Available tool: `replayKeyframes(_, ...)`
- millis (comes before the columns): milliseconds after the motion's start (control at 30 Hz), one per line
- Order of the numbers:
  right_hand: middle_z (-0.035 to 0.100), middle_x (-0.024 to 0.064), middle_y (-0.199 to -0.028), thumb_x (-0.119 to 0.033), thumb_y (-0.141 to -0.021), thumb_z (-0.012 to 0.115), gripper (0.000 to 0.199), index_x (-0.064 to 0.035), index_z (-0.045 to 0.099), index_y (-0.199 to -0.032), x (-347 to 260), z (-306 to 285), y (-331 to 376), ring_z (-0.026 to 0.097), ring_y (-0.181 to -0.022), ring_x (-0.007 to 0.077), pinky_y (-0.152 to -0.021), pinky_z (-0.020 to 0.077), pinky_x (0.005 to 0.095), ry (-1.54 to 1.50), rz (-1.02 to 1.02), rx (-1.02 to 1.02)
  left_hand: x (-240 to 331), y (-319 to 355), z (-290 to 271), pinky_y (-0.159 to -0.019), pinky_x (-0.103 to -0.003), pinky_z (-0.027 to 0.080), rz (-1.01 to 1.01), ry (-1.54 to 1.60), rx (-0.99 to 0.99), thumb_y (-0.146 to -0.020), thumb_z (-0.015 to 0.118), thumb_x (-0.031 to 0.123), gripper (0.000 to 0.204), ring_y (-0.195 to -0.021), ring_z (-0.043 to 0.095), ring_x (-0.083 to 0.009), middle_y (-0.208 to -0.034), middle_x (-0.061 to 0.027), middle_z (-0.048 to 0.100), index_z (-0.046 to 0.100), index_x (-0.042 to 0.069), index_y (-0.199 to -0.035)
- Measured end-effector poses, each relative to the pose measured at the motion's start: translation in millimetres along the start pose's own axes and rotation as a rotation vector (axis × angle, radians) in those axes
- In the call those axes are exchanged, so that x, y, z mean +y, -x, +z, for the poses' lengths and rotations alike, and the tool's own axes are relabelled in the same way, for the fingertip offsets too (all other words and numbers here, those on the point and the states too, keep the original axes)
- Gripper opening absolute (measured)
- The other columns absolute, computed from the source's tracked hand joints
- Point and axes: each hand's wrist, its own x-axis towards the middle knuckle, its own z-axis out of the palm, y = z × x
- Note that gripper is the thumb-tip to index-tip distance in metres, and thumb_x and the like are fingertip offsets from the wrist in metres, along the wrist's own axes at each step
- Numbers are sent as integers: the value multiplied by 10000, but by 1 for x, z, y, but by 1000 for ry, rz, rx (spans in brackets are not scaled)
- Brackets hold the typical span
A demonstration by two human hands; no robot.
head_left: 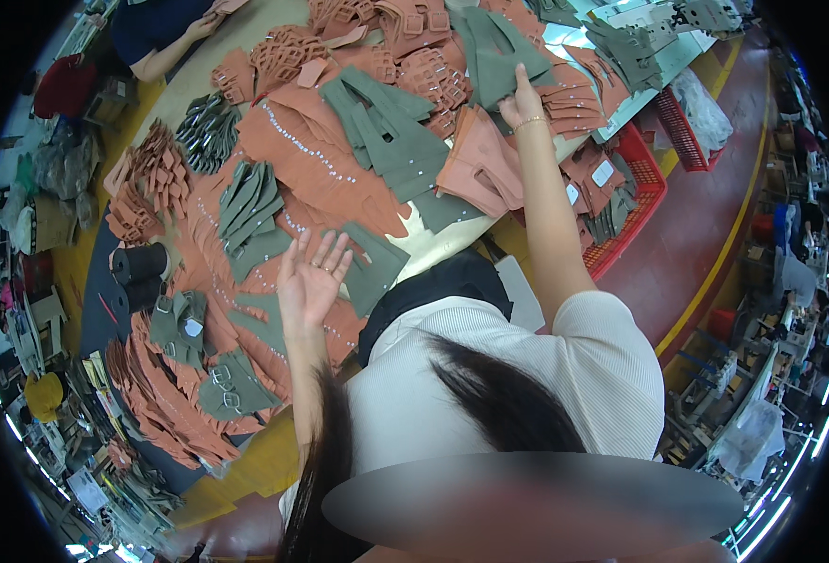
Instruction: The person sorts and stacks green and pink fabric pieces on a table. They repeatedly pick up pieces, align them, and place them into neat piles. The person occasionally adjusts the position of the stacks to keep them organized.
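My left hand is held palm up with its fingers apart and nothing in it, above orange fabric and beside a green fabric piece. Stretched out to the far side, my right hand grips the near edge of a green fabric panel. Between the two hands lie slotted green panels on long orange panels with rows of small pale dots. A stack of orange slotted pieces sits close to my right forearm. Fanned green pieces rest beyond my left hand.
Orange buckle-shaped straps are heaped along the far side. Dark spools stand at the left. A red basket of fabric pieces is right of my arm. A white machine stands far right; another person's arm shows far left.
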Motion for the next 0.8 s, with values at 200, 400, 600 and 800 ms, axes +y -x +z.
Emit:
replayKeyframes(200,580,96,-1109,-181,-916,534,345,-17,476,-1214,59,-40,38,569,-1030,206,-919,455,334,332,0,77,1,15,-26,-957,-457,397,63,-18,108,-904,522,290,398,-1167,456,-331,-1247,-179,435,422,81,-1228)
replayKeyframes(400,629,63,-970,-196,-909,537,218,-33,590,-1045,120,-34,154,618,-854,141,-770,498,273,805,360,-485,-11,21,-75,-942,-441,409,0,-20,198,-908,511,284,359,-1119,486,-305,-1203,-166,479,454,68,-1189)
replayKeyframes(600,635,53,-956,-204,-899,532,245,-38,591,-1069,155,-27,199,628,-836,133,-745,483,250,1183,491,-868,-20,18,-130,-921,-445,434,-5,-59,274,-907,510,282,328,-1084,516,-309,-1170,-162,508,473,64,-1150)
replayKeyframes(800,646,67,-927,-233,-887,558,273,-47,591,-1085,165,-37,202,628,-838,143,-776,483,282,1429,359,-1164,-41,14,-184,-915,-434,442,-66,-10,413,-907,505,270,316,-1074,528,-302,-1156,-151,526,474,68,-1147)
